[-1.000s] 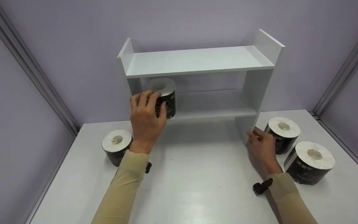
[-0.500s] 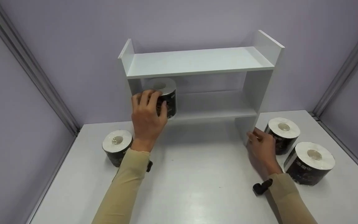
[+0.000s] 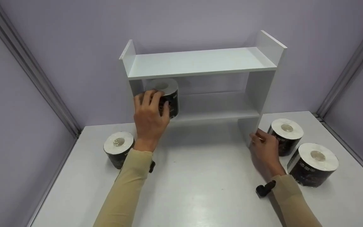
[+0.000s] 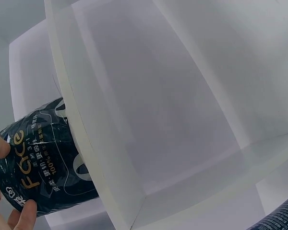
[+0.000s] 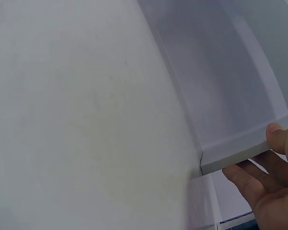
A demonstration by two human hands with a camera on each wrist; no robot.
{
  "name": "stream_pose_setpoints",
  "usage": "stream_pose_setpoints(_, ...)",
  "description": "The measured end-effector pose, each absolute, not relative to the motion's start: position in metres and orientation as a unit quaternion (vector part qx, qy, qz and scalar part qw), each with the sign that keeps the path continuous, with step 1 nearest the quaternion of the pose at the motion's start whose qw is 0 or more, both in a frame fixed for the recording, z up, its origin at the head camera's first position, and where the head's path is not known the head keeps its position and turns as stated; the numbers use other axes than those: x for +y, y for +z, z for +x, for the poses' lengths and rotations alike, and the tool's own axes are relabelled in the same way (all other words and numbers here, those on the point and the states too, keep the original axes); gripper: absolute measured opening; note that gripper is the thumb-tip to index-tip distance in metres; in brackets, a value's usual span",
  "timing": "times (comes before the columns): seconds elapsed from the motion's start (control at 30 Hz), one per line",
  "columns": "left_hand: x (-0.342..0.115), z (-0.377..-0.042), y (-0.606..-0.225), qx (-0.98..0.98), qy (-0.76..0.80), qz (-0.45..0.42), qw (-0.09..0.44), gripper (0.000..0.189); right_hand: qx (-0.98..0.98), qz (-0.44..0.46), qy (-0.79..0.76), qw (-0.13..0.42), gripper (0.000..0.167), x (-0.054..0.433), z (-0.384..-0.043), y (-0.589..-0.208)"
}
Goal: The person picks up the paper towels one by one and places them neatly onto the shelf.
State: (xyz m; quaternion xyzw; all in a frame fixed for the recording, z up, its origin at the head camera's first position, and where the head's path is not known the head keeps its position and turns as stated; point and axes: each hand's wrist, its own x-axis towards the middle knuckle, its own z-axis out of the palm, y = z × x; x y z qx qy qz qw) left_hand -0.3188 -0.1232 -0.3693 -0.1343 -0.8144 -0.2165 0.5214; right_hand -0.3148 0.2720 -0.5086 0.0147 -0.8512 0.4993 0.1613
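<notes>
My left hand (image 3: 149,119) grips a toilet roll (image 3: 172,105) in dark printed wrapping, upright at the left end of the white shelf unit's (image 3: 202,60) middle board. In the left wrist view, fingertips (image 4: 27,214) press on the wrapper (image 4: 48,158), close to the board's front edge. Low on the right, my right hand (image 3: 266,149) pinches the front edge of the unit's side panel (image 3: 247,130) between thumb and fingers. The right wrist view shows the thumb (image 5: 276,135) on the panel's inner side and the fingers outside it.
Another wrapped roll (image 3: 118,143) stands on the white table (image 3: 197,186), left of the unit. To the right are two more, a farther roll (image 3: 286,135) near my right hand and a nearer roll (image 3: 314,164). A lilac wall (image 3: 197,22) stands behind the unit.
My left hand and its roll have edged slightly farther into the shelf. The right hand keeps its pinch on the side panel.
</notes>
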Motion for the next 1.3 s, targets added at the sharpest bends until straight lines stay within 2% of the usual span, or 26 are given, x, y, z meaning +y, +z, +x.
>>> stream_pose_setpoints(0.17, -0.122, -0.321, -0.368, -0.816, -0.211, -0.134, 0.521, 0.023, -0.846, 0.028, 0.501, 0.182, 0.037, 0.274, -0.318, -0.509)
stream_pose_setpoints(0.9, -0.116, -0.326, -0.369, -0.816, -0.216, -0.139, 0.517, 0.022, -0.851, 0.005, 0.497, 0.173, 0.044, 0.278, -0.312, -0.509)
stream_pose_setpoints(1.13, -0.113, -0.327, -0.368, -0.817, -0.215, -0.132, 0.518, 0.022, -0.843, 0.020, 0.497, 0.205, 0.038, 0.277, -0.312, -0.508)
stream_pose_setpoints(1.3, -0.112, -0.329, -0.369, -0.818, -0.215, -0.130, 0.517, 0.022, -0.843, 0.013, 0.499, 0.203, 0.039, 0.277, -0.310, -0.508)
